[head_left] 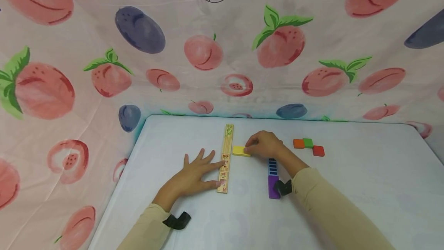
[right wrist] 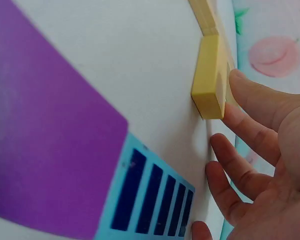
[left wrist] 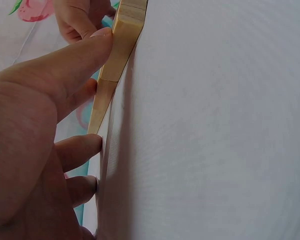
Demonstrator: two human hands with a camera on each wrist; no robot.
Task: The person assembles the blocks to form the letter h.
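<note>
Head view, centre of frame: left hand [head_left: 195, 173] lies spread, fingers fanned toward upper right, thumb and index finger reaching onto a wooden strip [head_left: 227, 142] that runs nearly upright in the frame, slightly tilted. Left wrist view adds what the head view lacks: the strip's pale bare side, a seam across it, thumb tip against its edge; its printed top does not show from here. Right hand [head_left: 265, 144], right of the strip, bent over a yellow block [head_left: 239, 151], thumb and index finger at the block's right end; whether they pinch it firmly, cannot tell. The block lies flat just right of the strip's middle, left end at or against the strip's edge. Right wrist view gives the block's thickness and near end, with the remaining fingers loosely bent and apart from it. Same view, left side: a purple block [right wrist: 45, 125] looms large, butted to a light-blue piece [right wrist: 152, 192] whose dark bars show clearly; from the head, the hand and wrist cover that piece's upper end. Only the head view catches, right of centre, an orange block [head_left: 298, 144], a green block [head_left: 307, 143] and a red block [head_left: 318, 151], clustered on the white table [head_left: 364, 184].
</note>
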